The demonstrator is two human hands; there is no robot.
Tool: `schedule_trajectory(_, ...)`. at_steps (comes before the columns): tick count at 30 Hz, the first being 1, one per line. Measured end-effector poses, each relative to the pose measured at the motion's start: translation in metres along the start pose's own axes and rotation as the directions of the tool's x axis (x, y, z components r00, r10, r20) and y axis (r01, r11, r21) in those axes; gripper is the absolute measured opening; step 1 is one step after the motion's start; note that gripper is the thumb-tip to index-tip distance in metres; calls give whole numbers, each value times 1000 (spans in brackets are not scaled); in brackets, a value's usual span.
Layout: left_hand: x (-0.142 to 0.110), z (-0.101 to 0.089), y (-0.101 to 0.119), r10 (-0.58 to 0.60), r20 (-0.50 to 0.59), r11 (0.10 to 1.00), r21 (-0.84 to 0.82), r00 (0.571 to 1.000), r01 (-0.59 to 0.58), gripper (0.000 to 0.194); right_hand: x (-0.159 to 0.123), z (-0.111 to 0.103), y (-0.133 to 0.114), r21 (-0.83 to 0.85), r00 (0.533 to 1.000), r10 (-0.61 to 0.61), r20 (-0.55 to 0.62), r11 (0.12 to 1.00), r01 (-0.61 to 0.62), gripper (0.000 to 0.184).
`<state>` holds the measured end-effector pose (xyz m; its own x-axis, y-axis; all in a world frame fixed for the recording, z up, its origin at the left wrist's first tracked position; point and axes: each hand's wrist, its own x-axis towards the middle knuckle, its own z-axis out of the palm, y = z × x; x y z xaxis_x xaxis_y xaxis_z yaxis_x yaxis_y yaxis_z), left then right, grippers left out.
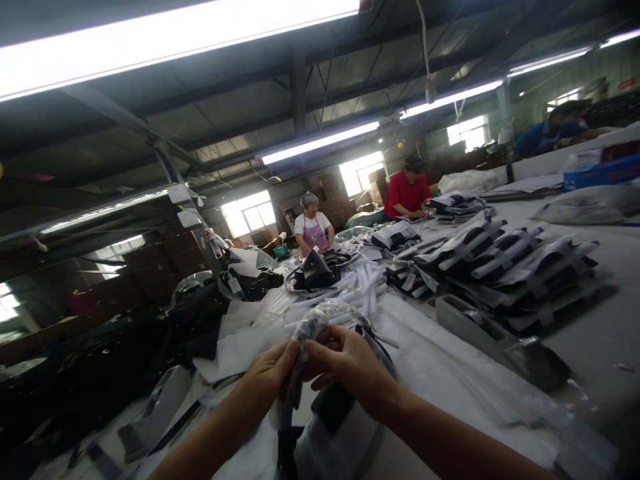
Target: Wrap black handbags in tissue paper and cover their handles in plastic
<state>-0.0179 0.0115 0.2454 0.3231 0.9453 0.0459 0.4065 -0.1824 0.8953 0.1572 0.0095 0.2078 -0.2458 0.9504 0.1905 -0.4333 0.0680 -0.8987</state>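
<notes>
Under strip lights (320, 143) in a dim hall, a pale table (615, 267) spreads out, heaped with goods and packing. At its near side, in front of the wearer, is a handle (320, 313) arched up in clear plastic, above a dark-and-pale bag (343, 437); how the two join is hard to make out. The left hand (275, 370) pinches the handle's near end between thumb and curled fingers; the right hand (347, 367), thumb and forefinger close together and the other fingers loosely bent, grips it just beside. The handle looks light and bendy, its wrap thin, probably slippery and easily creased, so a fingertip pinch near the end of the arch seems the surest hold; the bag seems soft and likely to sag. Right of the hands lies a broad sheet (450, 367) of pale film, with a grey tape dispenser (465, 327) at its far edge and wrapped bundles (545, 273) stacked behind. Beyond the handle, loose white tubes (365, 287) and a black bag (313, 270) crowd the space, leaving little room forward. Farther off, a person in a purple apron (313, 235) and another in red (407, 193) stand at the table.
</notes>
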Motion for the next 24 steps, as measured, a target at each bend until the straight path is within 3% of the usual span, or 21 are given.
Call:
schedule_trajectory(3, -1, 1, 1, 1, 16, 999, -36, 1000, -1, 49, 3, 2, 1, 2, 1000, 4, 0, 1000, -4, 49)
schedule_trajectory(6, -4, 4, 5, -52, 49, 982, -178, 997, 60, 44, 4, 7, 5, 30, 1000, -26, 1, 999, 26, 49)
schedule_trajectory(9, -8, 8, 6, -99, 14, 941, -323, 995, 99, 44, 0, 4, 14, 40, 997, -82, 11, 996, 82, 45)
schedule_trajectory(11, -11, 8, 4, -149, -44, 921, -371, 988, 122, 45, -7, -11, 27, -112, 984, -179, -27, 978, 175, 36)
schedule_trajectory(13, -13, 5, 0, -217, -109, 894, -422, 970, 153, 46, -19, -37, 49, -407, 940, -319, -123, 880, 246, 27)
schedule_trajectory(15, -15, 1, -5, -279, -163, 861, -480, 947, 171, 48, -30, -65, 80, -649, 885, -403, -234, 742, 166, 30)
schedule_trajectory(17, -15, 2, -9, -310, -192, 841, -511, 931, 175, 53, -37, -88, 112, -695, 916, -271, -297, 719, -13, 58)
schedule_trajectory(19, -15, 5, -12, -331, -208, 834, -521, 920, 182, 64, -37, -101, 136, -694, 962, -111, -251, 713, -99, 76)
schedule_trajectory(21, -13, 9, -16, -370, -216, 821, -531, 904, 209, 76, -28, -106, 146, -708, 989, -68, -132, 705, -46, 72)
schedule_trajectory(24, -12, 6, -29, -360, -269, 848, -493, 894, 193, 74, -1, -122, 140, -745, 994, -105, -23, 665, 53, 42)
